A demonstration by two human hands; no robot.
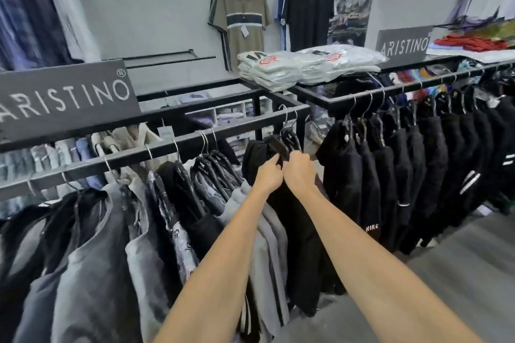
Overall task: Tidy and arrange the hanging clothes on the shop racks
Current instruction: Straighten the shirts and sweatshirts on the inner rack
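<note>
A long near rack (167, 147) carries grey and dark clothes, and a second rack (390, 89) to its right holds a row of black ones. At the right end of the near rack a black garment (292, 217) hangs on a black hanger (289, 138) hooked over the rail. The left hand (269, 175) and right hand (299, 172), side by side and touching, both grasp its top edge just under the hanger, fingers (301, 155) curled into the cloth.

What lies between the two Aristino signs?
Stacks of folded white shirts in clear bags, plain in the head view.
</note>
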